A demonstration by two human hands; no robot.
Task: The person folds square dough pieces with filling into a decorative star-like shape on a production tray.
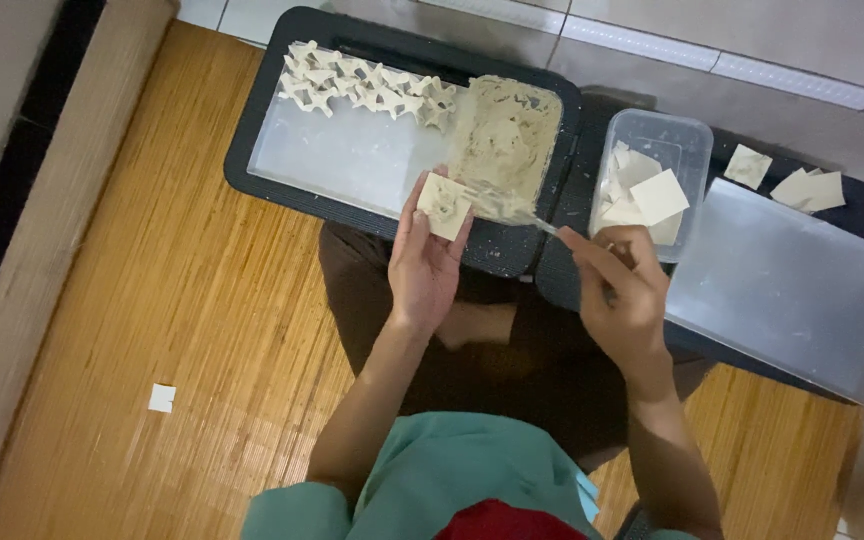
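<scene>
Woven bamboo matting [202, 300] covers the floor, with pale tiles [752, 40] beyond it, and the person sits cross-legged facing two dark trays. On the left dark tray [252, 160] lies a clear rectangular lid or sheet [342, 160] carrying a row of folded dumplings [367, 88] along its far edge; they overlap, so an exact count is not possible, but there look to be roughly a dozen. Beside them sits one container of pale filling [507, 130], still well stocked. To the right, a second flat grey tray lid [792, 290] lies bare, with three loose wrappers [792, 180] just past its far edge. One clear plastic tub [652, 130] holds a small stack of square wrappers [652, 195], several left.

As a judgement, the work is partly done: one row is folded, most of the sheet is unfilled, and both filling and wrappers remain.

The left hand [424, 265] lies palm up, fingers spread flat under a single square wrapper [445, 205] that bears a dab of filling. The right hand [622, 290] has its fingers pinched on a spoon [512, 208], whose tip rests at the wrapper's edge. One stray wrapper scrap [161, 398] lies on the matting, well apart.
</scene>
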